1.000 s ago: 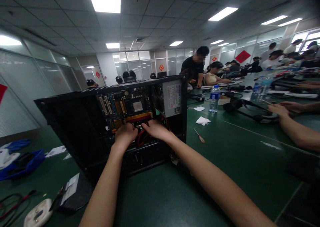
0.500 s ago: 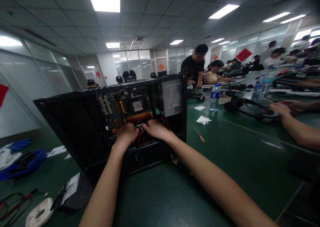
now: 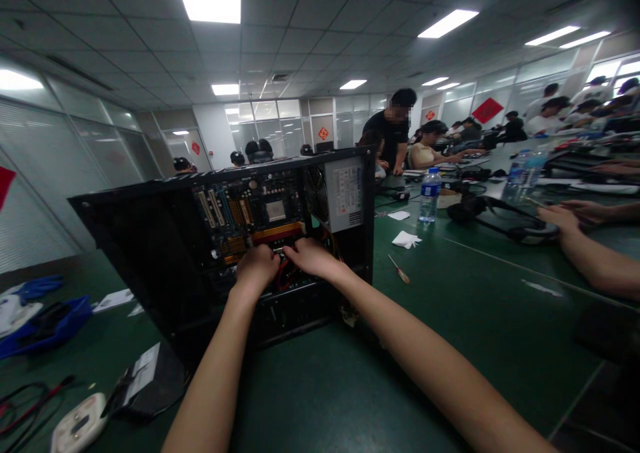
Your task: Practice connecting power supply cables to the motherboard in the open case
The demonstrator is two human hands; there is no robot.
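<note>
An open black computer case (image 3: 130, 260) stands on the table, its motherboard (image 3: 237, 203) facing me. My left hand (image 3: 257, 266) is inside, at the lower part of the board, fingers closed in a pinch. Close beside it my right hand (image 3: 311, 256) is also closed, thumb and fingertips pressed together. What either one pinches is too small and dark to name. Red and black cables (image 3: 286, 274) run just below and between the fingertips. Above them are the memory slots (image 3: 277, 232) and the processor (image 3: 275, 210). The power supply (image 3: 345, 193) with its fan sits at the upper right.
A screwdriver (image 3: 400, 271), crumpled tissue (image 3: 407, 239) and water bottle (image 3: 430, 196) are right of the case. A black headset (image 3: 505, 220) lies near another person's hands (image 3: 563, 220). On the left are a blue tray (image 3: 70, 326), a black box-shaped part (image 3: 147, 383) and a white device (image 3: 80, 423).
My left hand has shifted slightly to the right, nearer the right hand. My right hand stays almost where it was, and the case has not visibly moved.
</note>
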